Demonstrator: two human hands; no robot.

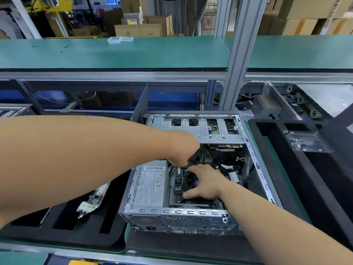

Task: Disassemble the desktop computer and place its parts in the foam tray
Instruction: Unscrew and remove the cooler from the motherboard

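Observation:
The open desktop computer case (191, 212) lies on its side in the middle of the bench, its motherboard (178, 188) and silver power supply (150, 185) exposed. My left hand (181, 148) reaches down into the case beside the drive cage (200, 127); its fingers are hidden among the cables. My right hand (204, 182) lies with fingers spread over the CPU fan area, the thumb on the board. A black foam tray (63, 230) sits left of the case with a circuit card (95, 199) in one slot.
A second black foam tray (286, 169) stands to the right with a clear plastic screw box (305, 140) on it. A dark side panel (342, 140) leans at far right. A green shelf (133, 54) and an aluminium post (238, 54) rise behind.

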